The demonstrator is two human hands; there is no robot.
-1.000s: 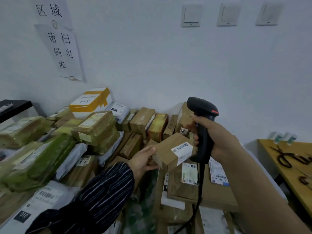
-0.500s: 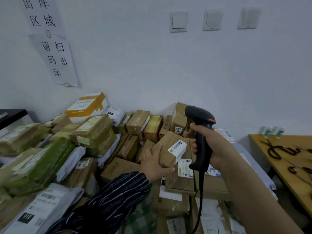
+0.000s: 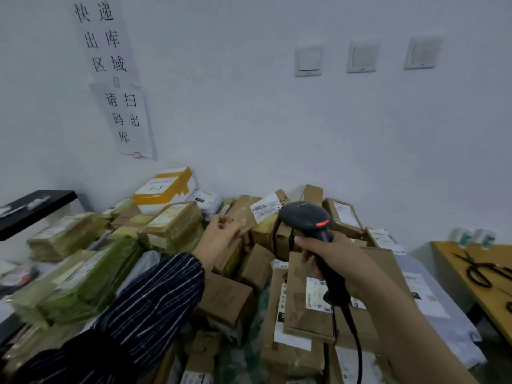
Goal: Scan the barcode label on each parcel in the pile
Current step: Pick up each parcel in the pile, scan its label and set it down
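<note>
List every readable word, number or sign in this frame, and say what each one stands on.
"快递 出库 区域": upper paper sign.
"请扫码出库": lower paper sign.
"1-9", handwritten: white-and-yellow box.
Too small to read: print beside the barcode on the raised parcel's label.
Blurred, unreadable: the other shipping labels across the pile.

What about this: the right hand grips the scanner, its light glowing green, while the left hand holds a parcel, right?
No: in the head view the scanner light glows red, not green. The right hand grips the scanner; the left hand holds a parcel.
</note>
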